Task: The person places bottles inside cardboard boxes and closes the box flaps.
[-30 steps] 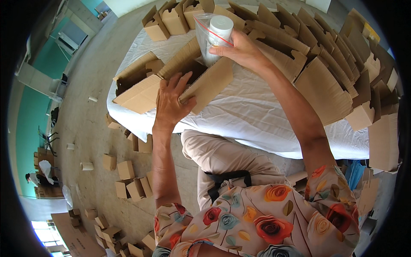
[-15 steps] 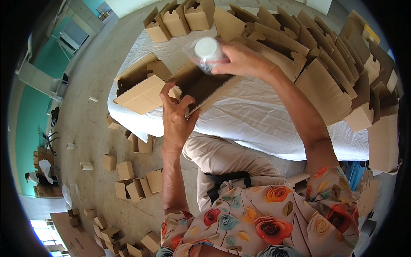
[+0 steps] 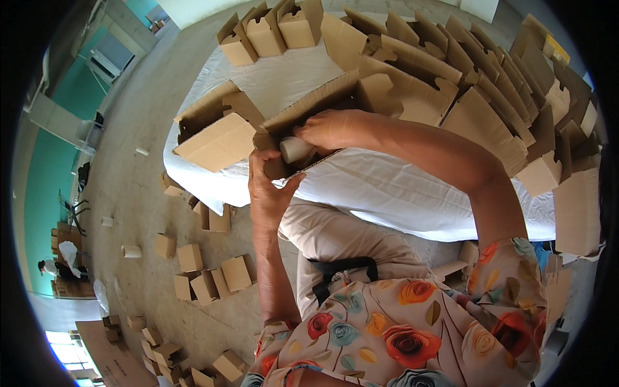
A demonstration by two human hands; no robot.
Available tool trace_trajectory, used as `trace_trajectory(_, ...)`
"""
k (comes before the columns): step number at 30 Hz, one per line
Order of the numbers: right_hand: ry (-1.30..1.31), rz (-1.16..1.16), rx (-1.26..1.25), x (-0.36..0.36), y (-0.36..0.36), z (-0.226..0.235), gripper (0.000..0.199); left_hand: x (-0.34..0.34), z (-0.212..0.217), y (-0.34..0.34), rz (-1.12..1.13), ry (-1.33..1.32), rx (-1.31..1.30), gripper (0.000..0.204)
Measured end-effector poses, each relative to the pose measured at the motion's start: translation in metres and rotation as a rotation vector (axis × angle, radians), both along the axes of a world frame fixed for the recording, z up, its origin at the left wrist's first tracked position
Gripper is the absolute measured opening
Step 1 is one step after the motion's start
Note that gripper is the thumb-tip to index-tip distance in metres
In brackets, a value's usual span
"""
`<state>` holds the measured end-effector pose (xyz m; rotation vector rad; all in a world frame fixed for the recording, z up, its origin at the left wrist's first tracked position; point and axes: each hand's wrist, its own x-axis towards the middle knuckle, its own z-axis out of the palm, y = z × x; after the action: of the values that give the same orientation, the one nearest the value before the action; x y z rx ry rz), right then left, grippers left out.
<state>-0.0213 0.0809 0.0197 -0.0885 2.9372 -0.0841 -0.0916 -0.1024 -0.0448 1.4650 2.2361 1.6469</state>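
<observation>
In front of me, on a white-covered table, an open brown cardboard box (image 3: 314, 103) lies with its long opening facing up. My left hand (image 3: 267, 184) grips the box's near left end, thumb on the outer wall and fingers at the rim. Down inside the box is my right hand (image 3: 327, 131), its fingers closed on a bottle with a wide white cap (image 3: 295, 149). The bottle lies tilted, cap toward my left hand; its body is mostly hidden by hand and box wall.
Another open box (image 3: 216, 142) sits just left. Open boxes (image 3: 490, 122) crowd the table's right side, and three small ones (image 3: 265, 35) stand at its back. White cloth (image 3: 380, 187) covers the table. Several small boxes (image 3: 206, 284) lie on the floor at left.
My right hand has lowered the bottle, which showed a clear plastic bag around it, from above the box down inside. My left hand has shifted slightly at the box's end.
</observation>
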Motion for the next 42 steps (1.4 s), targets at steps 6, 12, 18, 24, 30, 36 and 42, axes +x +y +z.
trace_trajectory(6, -0.015, 0.029, 0.025, -0.005, 0.009, -0.015, 0.034, 0.009, 0.003, -0.006, -0.195, -0.370, 0.164, 0.054)
trace_trajectory(12, 0.173, 0.024, 0.004, -0.010, 0.008, -0.041, 0.037, 0.004, 0.003, -0.004, -0.040, -0.412, 0.203, 0.026)
trace_trajectory(18, 0.133, 0.042, 0.208, -0.013, -0.006, -0.025, 0.039, 0.012, 0.007, 0.001, 0.004, -0.373, 0.193, 0.029)
trace_trajectory(24, 0.212, 0.028, 0.248, -0.008, -0.002, -0.029, 0.034, 0.009, 0.009, 0.007, 0.029, -0.205, 0.201, 0.028)
trace_trajectory(30, -0.099, 0.000, 0.222, -0.045, 0.014, -0.048, 0.046, -0.006, -0.001, 0.010, 0.008, -0.284, 0.191, 0.031)
trace_trajectory(36, -0.154, -0.126, 0.064, -0.019, 0.012, -0.014, 0.050, -0.010, -0.007, 0.010, -0.071, -0.308, 0.226, 0.033)
trace_trajectory(42, 0.866, -0.194, -0.423, 0.067, -0.006, 0.028, 0.029, -0.005, 0.002, 0.008, -0.064, -0.270, 0.283, 0.032)
